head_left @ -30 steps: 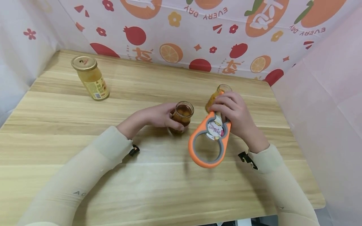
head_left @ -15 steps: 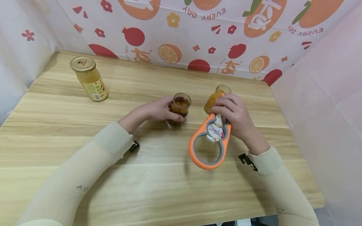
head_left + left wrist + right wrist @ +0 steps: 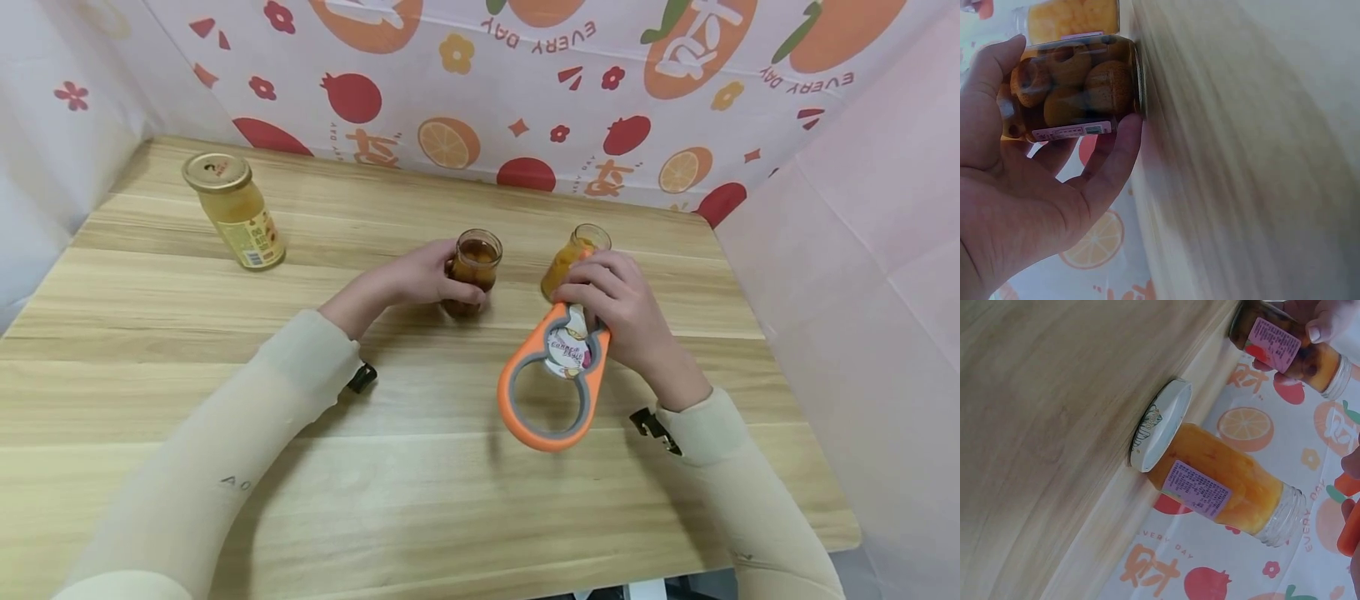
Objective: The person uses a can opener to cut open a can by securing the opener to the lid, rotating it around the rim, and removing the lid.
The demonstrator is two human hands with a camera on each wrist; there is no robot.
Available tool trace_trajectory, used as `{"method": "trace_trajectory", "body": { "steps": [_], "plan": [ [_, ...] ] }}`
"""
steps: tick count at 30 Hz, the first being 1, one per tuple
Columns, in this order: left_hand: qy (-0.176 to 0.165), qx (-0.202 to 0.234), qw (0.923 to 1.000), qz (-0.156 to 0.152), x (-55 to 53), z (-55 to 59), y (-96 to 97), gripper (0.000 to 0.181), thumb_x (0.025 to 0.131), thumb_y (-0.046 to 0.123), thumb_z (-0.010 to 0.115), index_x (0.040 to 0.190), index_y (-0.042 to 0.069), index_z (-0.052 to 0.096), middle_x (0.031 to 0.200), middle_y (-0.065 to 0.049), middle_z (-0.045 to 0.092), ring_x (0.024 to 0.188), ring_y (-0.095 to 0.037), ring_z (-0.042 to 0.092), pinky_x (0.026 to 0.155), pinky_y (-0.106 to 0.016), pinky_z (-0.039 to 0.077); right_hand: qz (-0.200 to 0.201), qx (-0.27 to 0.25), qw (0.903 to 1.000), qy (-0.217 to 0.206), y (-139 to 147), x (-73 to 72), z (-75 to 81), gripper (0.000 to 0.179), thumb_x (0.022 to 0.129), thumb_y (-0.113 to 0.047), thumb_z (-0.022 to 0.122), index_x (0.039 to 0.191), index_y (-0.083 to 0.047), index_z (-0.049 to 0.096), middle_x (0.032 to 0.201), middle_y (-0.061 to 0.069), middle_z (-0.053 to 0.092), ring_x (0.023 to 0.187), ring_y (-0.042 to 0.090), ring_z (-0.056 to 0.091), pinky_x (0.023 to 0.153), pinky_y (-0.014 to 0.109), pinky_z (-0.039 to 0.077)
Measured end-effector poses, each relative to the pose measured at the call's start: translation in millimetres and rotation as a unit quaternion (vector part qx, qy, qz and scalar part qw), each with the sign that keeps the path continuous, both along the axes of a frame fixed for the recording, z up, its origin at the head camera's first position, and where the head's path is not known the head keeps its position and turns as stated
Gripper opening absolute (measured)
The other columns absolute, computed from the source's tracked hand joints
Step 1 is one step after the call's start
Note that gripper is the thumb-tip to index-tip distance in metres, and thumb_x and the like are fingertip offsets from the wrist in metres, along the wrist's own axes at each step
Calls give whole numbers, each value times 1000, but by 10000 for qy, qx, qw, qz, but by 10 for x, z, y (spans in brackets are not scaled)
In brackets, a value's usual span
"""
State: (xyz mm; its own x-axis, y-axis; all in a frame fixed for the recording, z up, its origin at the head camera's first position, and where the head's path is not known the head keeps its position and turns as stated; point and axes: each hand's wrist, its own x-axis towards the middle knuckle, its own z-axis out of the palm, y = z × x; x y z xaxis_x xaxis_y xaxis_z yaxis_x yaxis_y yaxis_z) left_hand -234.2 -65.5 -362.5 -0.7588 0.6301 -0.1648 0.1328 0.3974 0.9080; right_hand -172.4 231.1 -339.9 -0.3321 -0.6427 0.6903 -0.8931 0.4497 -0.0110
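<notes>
A: How does the head view look?
B: Bright, evenly and softly lit; the table carries a pale sheen toward seven o'clock.
A: Shadows?
B: Soft-edged ones beside both sleeves, plus a faint one at six o'clock, next to the opener. The wide lens stretches the sleeves toward four and eight.
A: And the left wrist?
B: Dimmer, bluish, hazy. Table grain smears at three o'clock; the jar shows small glints.
A: Right wrist?
B: Table dull toward ten, cloth paler toward four; fine print on the label is too soft to read.
</notes>
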Motion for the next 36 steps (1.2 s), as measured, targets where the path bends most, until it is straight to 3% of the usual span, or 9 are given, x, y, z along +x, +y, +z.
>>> {"method": "trace_trajectory", "body": {
  "steps": [20,25,30,36],
  "plan": [
    [18,25,9997,258,-108,-31,15,61,88,20,77,139,13,45,131,-10,57,123,-25,50,111,-44,35,36,-13,10000,-2,-62,5,-6,13,98,-16,61,95,-11,72,96,10,68,99,35,58,85,48,43],
    [-56,201,9995,243,-108,-36,19,72,88,18,78,146,13,35,137,-11,52,127,-26,47,114,-47,30,-1,28,10000,-46,-54,17,-16,13,98,-17,62,96,-11,73,97,10,69,100,35,57,87,48,43],
    [-173,341,9981,480,-90,-65,-8,87,84,20,82,151,16,26,143,-12,49,136,-26,42,118,-47,25,7,-8,10000,-43,-58,18,-23,13,98,-16,61,96,-11,72,97,10,69,100,34,58,87,48,43],
    [-39,-27,9984,566,-59,-110,-82,95,83,17,83,155,18,21,147,-17,43,135,-33,45,117,-49,28,31,-16,10000,-49,-52,6,-15,12,98,-15,61,96,-11,72,97,10,69,101,35,57,89,48,42]
  ]
}}
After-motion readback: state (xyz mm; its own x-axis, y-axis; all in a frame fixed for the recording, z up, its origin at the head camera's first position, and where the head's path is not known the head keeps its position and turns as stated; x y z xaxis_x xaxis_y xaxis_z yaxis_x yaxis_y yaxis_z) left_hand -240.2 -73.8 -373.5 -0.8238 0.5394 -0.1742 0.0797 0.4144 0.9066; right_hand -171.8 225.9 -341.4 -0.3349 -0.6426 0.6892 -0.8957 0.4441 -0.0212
